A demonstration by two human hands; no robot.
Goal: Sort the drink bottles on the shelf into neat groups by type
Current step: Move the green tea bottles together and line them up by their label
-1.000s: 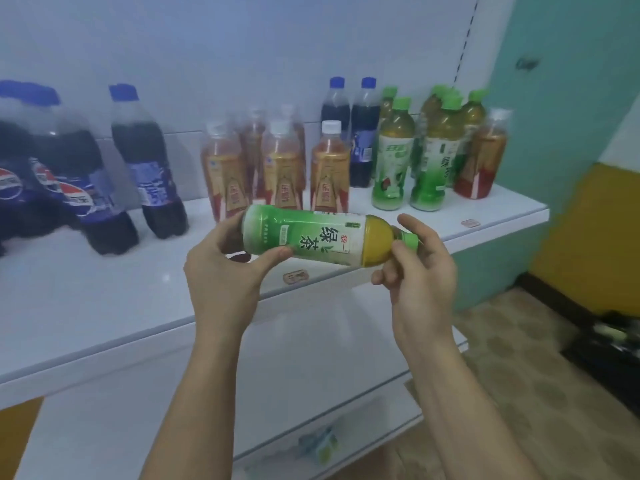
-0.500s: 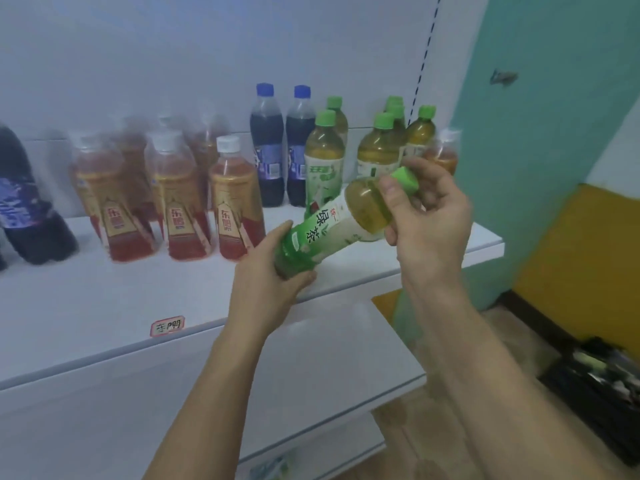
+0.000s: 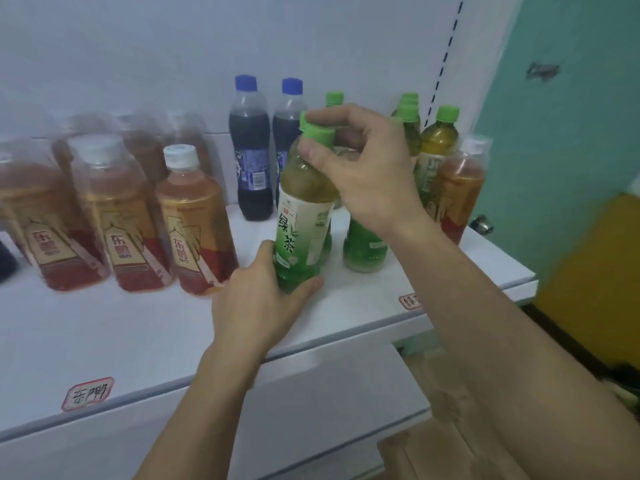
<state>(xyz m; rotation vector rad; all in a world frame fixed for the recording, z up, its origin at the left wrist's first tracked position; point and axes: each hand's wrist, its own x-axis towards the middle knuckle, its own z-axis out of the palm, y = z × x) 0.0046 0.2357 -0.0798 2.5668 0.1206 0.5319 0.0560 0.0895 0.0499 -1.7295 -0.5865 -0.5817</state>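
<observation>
- Green tea bottle (image 3: pixel 302 216) near-upright over shelf (image 3: pixel 138 341): left hand (image 3: pixel 263 299) wraps base, right hand (image 3: pixel 363 168) pinches cap.
- Placement step; next: set beside green-capped bottles (image 3: pixel 367 244).

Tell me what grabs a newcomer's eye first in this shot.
The green tea bottle at centre, held nearly upright over the shelf: the left hand grips its base, the right hand pinches its green cap. Left of it stand amber bottles with white caps; behind it, two cola bottles with blue caps, and more green-capped bottles to the right.
</observation>
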